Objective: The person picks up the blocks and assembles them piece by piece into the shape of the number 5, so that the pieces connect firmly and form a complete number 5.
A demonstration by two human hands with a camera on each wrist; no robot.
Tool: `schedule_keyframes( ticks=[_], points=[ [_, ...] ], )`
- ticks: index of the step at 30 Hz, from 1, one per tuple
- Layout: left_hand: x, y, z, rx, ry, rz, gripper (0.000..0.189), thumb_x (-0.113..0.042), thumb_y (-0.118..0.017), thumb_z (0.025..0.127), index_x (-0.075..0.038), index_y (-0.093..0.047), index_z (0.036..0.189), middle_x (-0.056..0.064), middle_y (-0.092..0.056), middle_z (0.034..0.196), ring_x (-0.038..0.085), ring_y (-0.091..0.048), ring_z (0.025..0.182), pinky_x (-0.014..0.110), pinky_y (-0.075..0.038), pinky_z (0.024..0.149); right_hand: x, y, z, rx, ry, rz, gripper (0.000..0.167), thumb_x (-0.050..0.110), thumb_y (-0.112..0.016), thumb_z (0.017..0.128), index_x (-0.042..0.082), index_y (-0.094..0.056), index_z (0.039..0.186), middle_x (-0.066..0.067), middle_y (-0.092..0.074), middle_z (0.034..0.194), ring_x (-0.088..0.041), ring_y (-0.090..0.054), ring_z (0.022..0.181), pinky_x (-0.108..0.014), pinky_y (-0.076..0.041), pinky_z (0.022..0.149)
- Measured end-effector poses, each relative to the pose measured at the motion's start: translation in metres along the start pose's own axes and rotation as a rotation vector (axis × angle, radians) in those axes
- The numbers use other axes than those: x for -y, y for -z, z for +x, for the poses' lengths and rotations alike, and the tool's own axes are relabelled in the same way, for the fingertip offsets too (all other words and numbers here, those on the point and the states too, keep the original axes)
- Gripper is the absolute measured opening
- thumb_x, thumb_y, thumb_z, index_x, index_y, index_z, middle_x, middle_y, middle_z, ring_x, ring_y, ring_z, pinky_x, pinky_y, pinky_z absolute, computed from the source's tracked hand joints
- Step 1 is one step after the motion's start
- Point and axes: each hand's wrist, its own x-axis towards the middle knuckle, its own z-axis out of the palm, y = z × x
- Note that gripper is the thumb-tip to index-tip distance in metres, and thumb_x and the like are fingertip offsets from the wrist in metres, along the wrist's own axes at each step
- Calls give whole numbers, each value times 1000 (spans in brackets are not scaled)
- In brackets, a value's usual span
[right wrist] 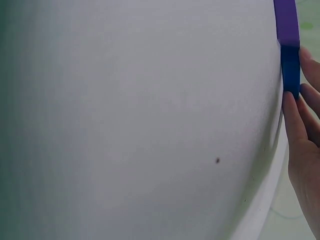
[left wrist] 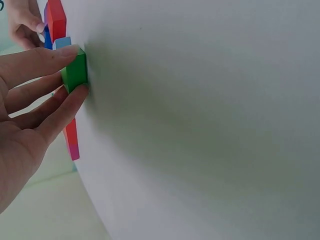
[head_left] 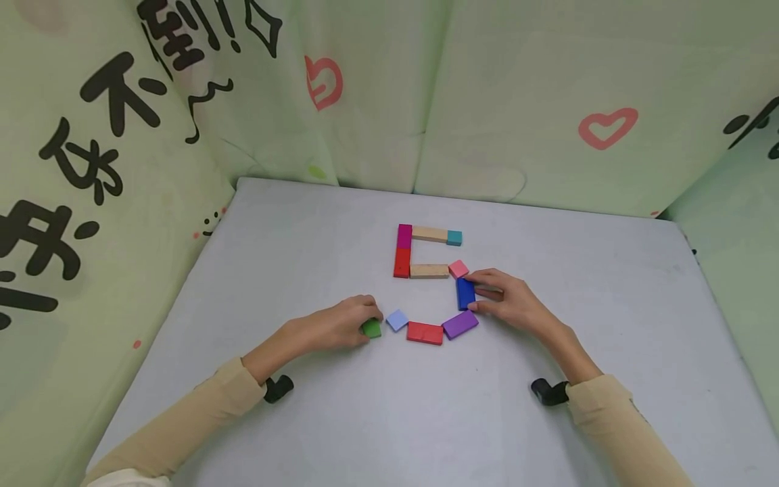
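Between thumb and fingers, my left hand [head_left: 343,322] pinches a small green block [left wrist: 76,71] on the tabletop. Just right of it lies a light blue block [head_left: 397,320], set at an angle. My right hand [head_left: 510,297] holds a dark blue block [head_left: 465,294] by its two ends, thumb at the near end. A purple block [head_left: 460,325] touches the near end of the blue one, and a pink block [head_left: 459,268] sits at its far end. Between the purple and light blue blocks lies a red block [head_left: 425,333].
Farther back, a magenta block [head_left: 404,236], another red block [head_left: 402,262], two wooden blocks [head_left: 429,234] and a teal block [head_left: 454,238] continue the S-like line. The white table [head_left: 304,237] is bordered by a pale green printed curtain [head_left: 487,101].
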Motion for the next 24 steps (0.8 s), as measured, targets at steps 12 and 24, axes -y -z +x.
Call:
schedule_keyframes(
  ticks=[12,24],
  points=[
    [5,9,8,-22,22,25,41,-2,-76,91,2,-66,130,13,-63,123,23,-60,110,33,-58,95,-1,1,-1,4,1,9,58,9,-75,94,2,-54,147,-24,-49,148,-45,-55,134,-47,-47,106],
    [12,16,32,-20,17,26,41,-2,-72,94,1,-64,134,14,-62,127,24,-58,114,35,-56,98,0,1,-1,3,-6,1,57,9,-75,94,4,-55,147,-23,-50,148,-44,-55,134,-48,-48,106]
  ],
)
